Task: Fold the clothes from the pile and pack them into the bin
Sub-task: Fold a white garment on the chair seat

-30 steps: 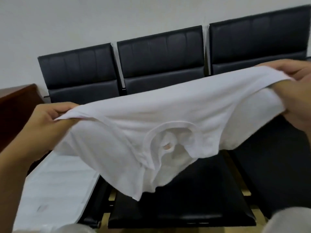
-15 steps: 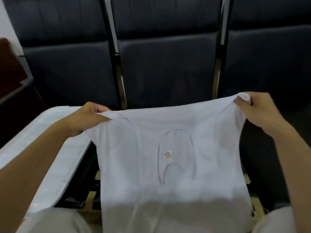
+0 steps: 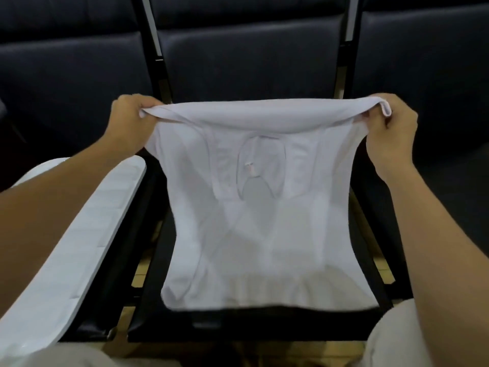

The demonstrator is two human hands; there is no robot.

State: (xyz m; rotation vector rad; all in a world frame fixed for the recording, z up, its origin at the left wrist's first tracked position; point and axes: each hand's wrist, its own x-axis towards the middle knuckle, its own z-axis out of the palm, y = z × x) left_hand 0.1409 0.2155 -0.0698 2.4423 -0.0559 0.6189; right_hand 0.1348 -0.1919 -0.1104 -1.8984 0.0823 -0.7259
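Change: the shirt (image 3: 264,202) was hanging in the air between the hands half a second ago, and now its lower half lies flat on the middle seat (image 3: 264,327); the view has tipped further down and the top edge is stretched straighter.
White lid: far left, a long white plastic piece (image 3: 79,260) lies on the left seat, partly under the left forearm.
Left hand: the left hand (image 3: 127,123) is up at the shirt's top left corner, knuckles towards the camera, forearm running in from the lower left.
Left grip: clamped on the cloth, thumb and curled fingers pinching the bunched corner.
Shirt: white, held taut along its upper fold between both hands, the neck opening and a small label showing through the middle; the bottom hem rests on the seat near its front edge.
Right hand: the right hand (image 3: 389,128) is at the top right corner, level with the left one, wrist bent, forearm coming in from the lower right.
Right grip: clamped on the shirt as well, the hem rolled over the fingertips.
Chairs: a row of dark padded chair backs (image 3: 251,54) stands behind, split by metal posts.
Knees: pale trousers (image 3: 391,337) show at the bottom corners.
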